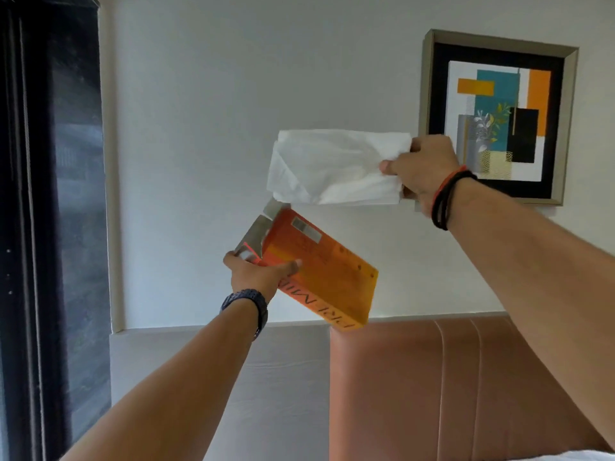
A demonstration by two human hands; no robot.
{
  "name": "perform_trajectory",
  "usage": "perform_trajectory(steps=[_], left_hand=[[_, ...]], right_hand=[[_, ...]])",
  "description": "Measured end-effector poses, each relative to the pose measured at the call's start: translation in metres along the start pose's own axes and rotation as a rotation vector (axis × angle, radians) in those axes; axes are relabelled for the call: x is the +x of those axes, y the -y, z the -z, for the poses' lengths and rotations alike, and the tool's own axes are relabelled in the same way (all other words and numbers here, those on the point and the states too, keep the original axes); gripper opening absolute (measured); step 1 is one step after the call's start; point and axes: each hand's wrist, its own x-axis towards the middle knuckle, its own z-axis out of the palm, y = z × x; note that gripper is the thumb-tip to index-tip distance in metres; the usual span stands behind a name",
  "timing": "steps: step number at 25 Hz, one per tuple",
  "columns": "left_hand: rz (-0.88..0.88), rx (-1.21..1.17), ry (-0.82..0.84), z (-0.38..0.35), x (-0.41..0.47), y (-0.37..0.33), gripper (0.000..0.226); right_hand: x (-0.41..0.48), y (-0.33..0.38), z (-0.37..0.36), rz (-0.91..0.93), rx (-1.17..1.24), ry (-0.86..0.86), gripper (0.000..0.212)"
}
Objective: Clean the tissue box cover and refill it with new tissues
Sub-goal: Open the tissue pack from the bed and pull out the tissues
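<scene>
Gripping the open end of a tilted orange tissue carton (319,267) at centre frame, the left hand (258,276) holds it up before the wall while the right hand (422,168) pinches a white tissue stack (336,168) just above it.

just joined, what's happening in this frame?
A person is holding two things up in front of a white wall. The left hand grips an orange tissue carton near its opened end, tilted, flaps loose. The right hand holds a stack of white tissues just above that open end, clear of the carton. The tissue box cover is not in view, so the refill isn't done yet.
</scene>
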Motion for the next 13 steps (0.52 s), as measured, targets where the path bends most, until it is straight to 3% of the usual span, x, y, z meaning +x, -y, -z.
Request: perform_trajectory(steps=[5,13], left_hand=[[0.204,-0.505,0.009,-0.006,-0.017,-0.003,0.09],[0.241,-0.558,0.025,-0.02,-0.033,0.046,0.082]], right_hand=[[-0.016,-0.059,-0.022,-0.383,0.192,0.075,0.018],[-0.027,-0.148,-0.02,-0.541,0.139,0.106,0.015]])
